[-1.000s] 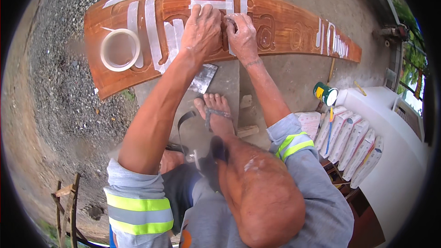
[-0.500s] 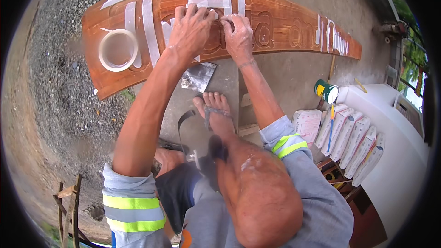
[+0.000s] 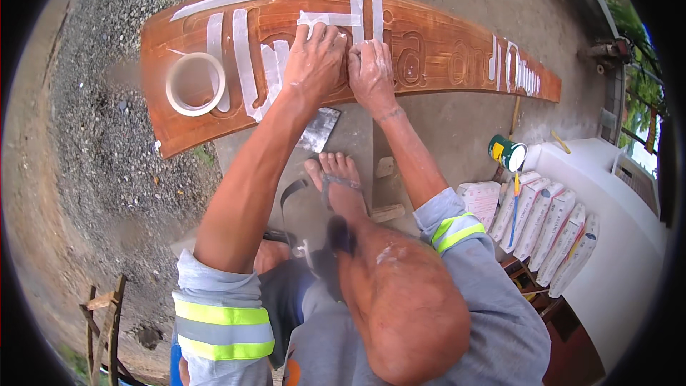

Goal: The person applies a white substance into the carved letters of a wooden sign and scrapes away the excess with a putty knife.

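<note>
A long curved, orange-brown wooden board (image 3: 429, 46) with carved letters lies across the ground in front of me. Strips of whitish masking tape (image 3: 243, 50) cover some of the letters. My left hand (image 3: 314, 61) bends over the board's middle, fingertips closed against its surface below a horizontal tape strip. Close beside it, my right hand (image 3: 371, 78) has its fingers curled in and pressed together on the board, near the lower ends of two upright strips. Whatever the fingertips pinch is hidden. A roll of masking tape (image 3: 218, 89) rests on the board's left end.
A flat grey metal sheet (image 3: 319, 129) lies by the board's near edge, ahead of my foot (image 3: 336, 171). To the right are a green paint can (image 3: 506, 152), stacked paper sacks (image 3: 550, 225) and a white wall (image 3: 614, 243). Gravel (image 3: 107, 121) covers the left side.
The view has shifted, so the board sits slightly lower and further right. My right hand has gone from a raised pinch to curled fingers against the board; my left hand has moved slightly right.
</note>
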Tool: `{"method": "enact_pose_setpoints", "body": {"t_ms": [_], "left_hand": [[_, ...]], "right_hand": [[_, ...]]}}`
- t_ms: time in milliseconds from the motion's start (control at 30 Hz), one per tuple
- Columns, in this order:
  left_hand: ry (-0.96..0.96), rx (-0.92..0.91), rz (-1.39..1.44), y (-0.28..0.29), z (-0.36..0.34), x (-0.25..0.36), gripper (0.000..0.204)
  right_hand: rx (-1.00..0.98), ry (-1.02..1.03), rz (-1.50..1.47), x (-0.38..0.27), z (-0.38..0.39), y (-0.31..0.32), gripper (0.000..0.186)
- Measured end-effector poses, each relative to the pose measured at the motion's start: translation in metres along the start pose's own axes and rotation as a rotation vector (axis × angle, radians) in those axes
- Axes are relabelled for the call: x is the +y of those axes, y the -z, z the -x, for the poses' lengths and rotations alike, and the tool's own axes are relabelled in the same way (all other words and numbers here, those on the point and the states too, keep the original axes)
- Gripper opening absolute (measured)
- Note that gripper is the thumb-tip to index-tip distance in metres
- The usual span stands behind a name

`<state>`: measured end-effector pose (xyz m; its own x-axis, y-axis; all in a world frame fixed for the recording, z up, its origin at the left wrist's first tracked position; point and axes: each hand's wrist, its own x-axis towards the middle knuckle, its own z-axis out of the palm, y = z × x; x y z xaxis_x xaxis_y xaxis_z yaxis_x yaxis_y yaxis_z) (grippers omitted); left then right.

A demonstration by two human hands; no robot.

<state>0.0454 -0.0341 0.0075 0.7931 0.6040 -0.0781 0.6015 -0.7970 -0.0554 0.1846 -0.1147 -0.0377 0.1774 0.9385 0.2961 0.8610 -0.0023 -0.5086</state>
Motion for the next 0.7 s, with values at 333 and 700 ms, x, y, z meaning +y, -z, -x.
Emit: {"method": "enact_pose_setpoints", "body": {"t_ms": [333, 700], "left_hand": [[0.072, 0.065, 0.136, 0.000, 0.007, -0.011, 0.050], [0.199, 0.120, 0.334, 0.034, 0.022, -0.057, 0.058]], "right_hand": [[-0.340, -0.347, 0.068, -0.047, 0.132, 0.061, 0.007], [0.047, -0.120, -0.108, -0.041, 0.003, 0.034, 0.026]]}}
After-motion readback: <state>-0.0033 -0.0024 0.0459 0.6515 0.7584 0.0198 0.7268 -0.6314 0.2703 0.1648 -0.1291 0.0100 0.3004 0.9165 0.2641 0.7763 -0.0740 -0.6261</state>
